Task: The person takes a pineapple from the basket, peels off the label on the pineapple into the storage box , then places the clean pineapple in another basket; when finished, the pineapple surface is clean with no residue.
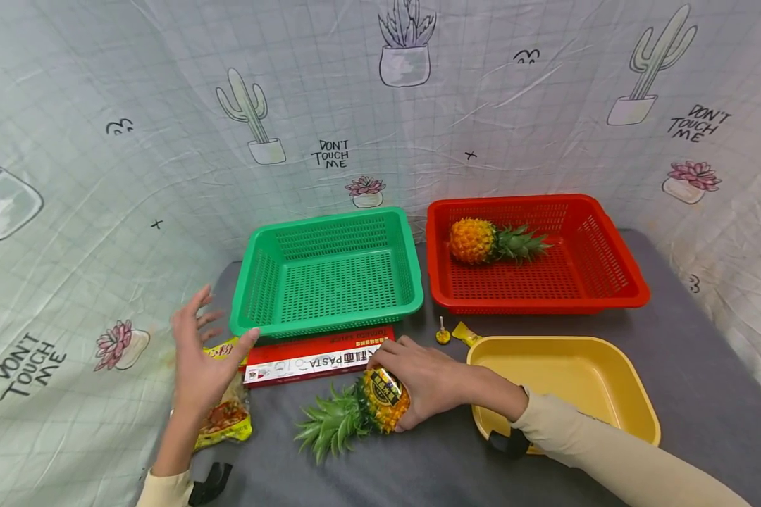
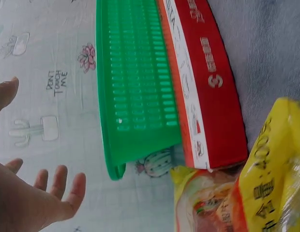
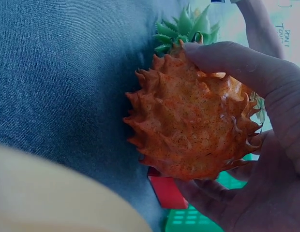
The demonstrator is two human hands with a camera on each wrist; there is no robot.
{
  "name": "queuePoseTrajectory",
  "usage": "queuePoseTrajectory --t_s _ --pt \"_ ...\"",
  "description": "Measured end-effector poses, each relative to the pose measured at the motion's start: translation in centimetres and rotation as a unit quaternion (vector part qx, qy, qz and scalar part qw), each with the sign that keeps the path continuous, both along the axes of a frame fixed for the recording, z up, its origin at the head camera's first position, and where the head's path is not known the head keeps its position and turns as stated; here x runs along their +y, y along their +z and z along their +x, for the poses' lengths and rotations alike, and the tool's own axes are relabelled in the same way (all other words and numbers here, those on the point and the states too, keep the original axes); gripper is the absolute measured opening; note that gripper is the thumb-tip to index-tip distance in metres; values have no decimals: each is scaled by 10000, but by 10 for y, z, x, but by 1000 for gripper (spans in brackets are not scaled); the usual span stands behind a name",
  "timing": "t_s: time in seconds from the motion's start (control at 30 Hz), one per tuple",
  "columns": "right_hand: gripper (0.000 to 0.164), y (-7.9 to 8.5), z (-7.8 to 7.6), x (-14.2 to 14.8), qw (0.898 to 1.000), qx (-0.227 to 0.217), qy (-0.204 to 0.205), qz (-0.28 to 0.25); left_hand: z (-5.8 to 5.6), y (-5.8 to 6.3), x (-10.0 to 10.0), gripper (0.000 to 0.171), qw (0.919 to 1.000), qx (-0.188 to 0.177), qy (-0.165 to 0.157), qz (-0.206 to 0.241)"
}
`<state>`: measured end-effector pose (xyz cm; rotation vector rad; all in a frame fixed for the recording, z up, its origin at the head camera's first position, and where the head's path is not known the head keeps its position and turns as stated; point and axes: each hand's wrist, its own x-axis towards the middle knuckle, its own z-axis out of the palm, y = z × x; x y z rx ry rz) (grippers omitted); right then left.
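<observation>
My right hand [image 1: 431, 380] grips a pineapple [image 1: 388, 415] by its body, thumb on the near side and fingers over the far side. A black and gold label shows on the fruit, and its green leaves point left along the grey cloth. In the right wrist view the spiky orange base of the pineapple [image 3: 188, 116] sits between thumb and fingers. My left hand [image 1: 199, 373] is raised with fingers spread and holds nothing. Partly behind it lies a yellow food packet [image 1: 228, 426], beside the left end of a red and white pasta box [image 1: 317, 360].
A green basket [image 1: 330, 325] stands behind the pasta box. To its right, a red basket [image 1: 539, 304] holds another pineapple [image 1: 472, 241]. A yellow tub [image 1: 564, 345] sits under my right forearm. Near it lie a small yellow ball with a stick [image 1: 442, 336] and a small yellow wrapper [image 1: 466, 334].
</observation>
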<state>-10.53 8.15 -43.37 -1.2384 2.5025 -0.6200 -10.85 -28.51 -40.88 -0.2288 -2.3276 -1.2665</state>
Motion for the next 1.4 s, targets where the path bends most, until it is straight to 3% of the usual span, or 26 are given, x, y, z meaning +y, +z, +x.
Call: queuePoseTrajectory --t_s 0.33,0.5,0.73,1.03,1.13,1.27,1.4 --pt "85 0 1 0 10000 11 -25 1 11 -8 21 94 9962 -24 -766 -404" --pt "85 -1 2 -1 10000 46 -31 -41 19 -6 34 90 9915 -157 -1182 -529" --pt "84 -3 4 1 9999 11 -127 -104 27 -10 51 77 9806 -358 -1799 -696" --pt "85 -3 5 -1 9998 -8 -201 -97 31 -28 70 67 9704 -657 -2124 -938" --pt "86 -2 5 0 9997 -33 -230 -92 33 -34 76 65 9659 -751 -2332 -835" --pt "86 -2 5 0 9996 -43 -258 -97 34 -40 82 67 9555 -956 -2685 -763" --pt "86 -2 6 0 9996 -23 -257 -93 39 -43 86 71 9468 -1139 -2789 -1129"
